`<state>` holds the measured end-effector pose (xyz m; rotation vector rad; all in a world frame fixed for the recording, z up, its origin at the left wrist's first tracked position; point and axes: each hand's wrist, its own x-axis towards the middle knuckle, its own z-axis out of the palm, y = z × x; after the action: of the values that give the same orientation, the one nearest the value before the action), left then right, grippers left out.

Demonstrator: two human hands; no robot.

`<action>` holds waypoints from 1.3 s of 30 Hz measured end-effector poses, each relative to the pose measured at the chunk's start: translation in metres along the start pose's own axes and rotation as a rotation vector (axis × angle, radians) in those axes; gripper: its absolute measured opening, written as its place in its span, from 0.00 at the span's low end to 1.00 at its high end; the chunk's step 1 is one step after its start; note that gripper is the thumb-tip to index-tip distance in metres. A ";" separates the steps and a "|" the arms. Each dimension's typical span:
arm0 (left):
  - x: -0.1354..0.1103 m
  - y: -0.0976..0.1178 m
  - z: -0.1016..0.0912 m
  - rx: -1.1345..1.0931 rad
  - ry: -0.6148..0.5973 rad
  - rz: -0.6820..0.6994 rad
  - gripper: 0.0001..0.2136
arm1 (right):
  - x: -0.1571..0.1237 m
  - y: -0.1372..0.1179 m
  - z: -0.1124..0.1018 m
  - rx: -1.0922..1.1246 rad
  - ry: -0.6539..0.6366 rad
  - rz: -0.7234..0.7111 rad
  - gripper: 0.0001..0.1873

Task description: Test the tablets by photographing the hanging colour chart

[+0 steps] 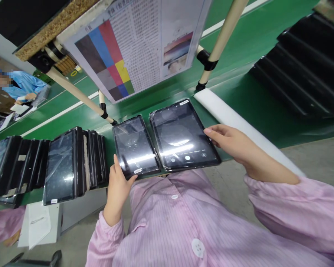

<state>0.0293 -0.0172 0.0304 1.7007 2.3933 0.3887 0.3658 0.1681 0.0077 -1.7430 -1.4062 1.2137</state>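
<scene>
Small tablet (135, 146), near corner seemingly in left grip (118, 181)

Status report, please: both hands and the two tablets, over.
Left hand grips smaller tablet at near corner. Right hand touches larger tablet edge. Upright tablets stand left.

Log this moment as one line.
left hand: grips small tablet corner | right hand: touches large tablet edge | more tablets stand left

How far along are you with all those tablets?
Two tablets lie flat in hand: the left hand grips the smaller tablet, the right hand touches the larger tablet. A row of tablets stands on edge at left; whether those are done or waiting, I cannot tell.
</scene>
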 end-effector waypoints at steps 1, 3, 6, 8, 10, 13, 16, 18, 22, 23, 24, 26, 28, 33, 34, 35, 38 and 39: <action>-0.003 0.004 -0.001 0.052 0.033 0.035 0.51 | 0.000 -0.003 0.001 -0.002 -0.043 0.038 0.20; -0.008 0.016 -0.003 0.125 0.107 0.131 0.48 | 0.001 -0.009 0.002 -0.010 -0.094 0.080 0.22; -0.008 0.047 -0.002 0.073 0.101 0.345 0.41 | 0.006 -0.014 0.003 -0.003 -0.137 0.079 0.23; 0.002 0.073 0.000 0.031 0.024 0.449 0.33 | 0.011 -0.014 0.003 0.032 -0.171 0.090 0.23; 0.021 0.100 0.003 0.081 -0.051 0.459 0.29 | 0.013 -0.012 0.002 0.075 -0.187 0.107 0.24; 0.054 0.131 0.006 0.233 -0.128 0.405 0.28 | 0.012 -0.010 0.001 0.130 -0.199 0.110 0.24; 0.077 0.147 0.006 0.289 -0.194 0.369 0.30 | 0.007 -0.008 0.000 0.192 -0.206 0.093 0.22; 0.081 0.152 0.005 0.231 -0.248 0.342 0.31 | 0.004 -0.006 0.000 0.231 -0.205 0.089 0.21; 0.076 0.157 0.008 0.052 -0.313 0.220 0.33 | -0.004 -0.004 -0.003 0.272 -0.171 0.057 0.20; 0.073 0.158 0.010 0.022 -0.315 0.210 0.34 | -0.006 -0.006 -0.004 0.268 -0.150 0.039 0.19; 0.071 0.159 0.012 0.003 -0.313 0.210 0.35 | -0.008 -0.008 -0.005 0.262 -0.126 0.020 0.18; 0.068 0.161 0.016 -0.016 -0.305 0.218 0.36 | -0.013 -0.015 -0.007 0.249 -0.082 -0.016 0.20; 0.066 0.162 0.020 -0.029 -0.303 0.215 0.37 | -0.017 -0.023 -0.007 0.283 -0.109 -0.034 0.27; 0.067 0.159 0.022 -0.135 -0.314 0.193 0.38 | -0.021 -0.033 -0.001 0.472 -0.357 -0.042 0.58; 0.067 0.156 0.021 -0.199 -0.303 0.188 0.38 | -0.022 -0.033 -0.001 0.462 -0.338 -0.059 0.60; 0.066 0.152 0.020 -0.284 -0.286 0.186 0.38 | -0.024 -0.034 -0.002 0.448 -0.305 -0.080 0.60; 0.057 0.140 0.013 -0.658 -0.225 0.156 0.37 | -0.035 -0.036 -0.006 0.493 -0.233 -0.152 0.58; 0.052 0.136 0.009 -0.805 -0.217 0.126 0.38 | -0.040 -0.037 -0.007 0.535 -0.221 -0.193 0.57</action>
<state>0.1371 0.0752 0.0643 1.4024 1.6296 0.9669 0.3554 0.1402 0.0545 -1.1118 -1.1870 1.5339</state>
